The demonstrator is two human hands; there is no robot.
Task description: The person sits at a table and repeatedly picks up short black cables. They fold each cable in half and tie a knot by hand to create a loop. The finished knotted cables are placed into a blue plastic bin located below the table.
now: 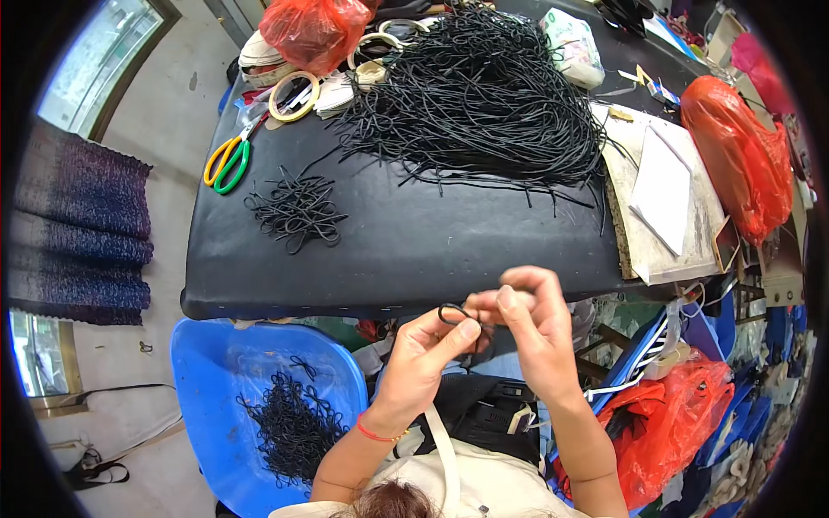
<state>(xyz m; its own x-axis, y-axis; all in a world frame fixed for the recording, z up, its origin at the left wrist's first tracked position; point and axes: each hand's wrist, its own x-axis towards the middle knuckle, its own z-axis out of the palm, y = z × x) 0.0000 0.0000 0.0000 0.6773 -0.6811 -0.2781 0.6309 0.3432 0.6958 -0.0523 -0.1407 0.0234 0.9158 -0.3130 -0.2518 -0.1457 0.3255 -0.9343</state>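
My left hand pinches a short black cord between thumb and forefinger, and a small loop of the cord stands up above the thumb. Close against it on the right is my right hand, its fingers curled in toward the same cord; their tips are slightly blurred. Part of the cord is hidden between the hands. Both hands are held in front of the table's near edge. On the black table lies a small pile of looped cords, with a large heap of long black cords behind.
A blue basin below left holds more looped cords. Scissors with yellow and green handles and a tape roll lie at the table's left. A worn board carries a white tile-like piece; red bags stand beyond.
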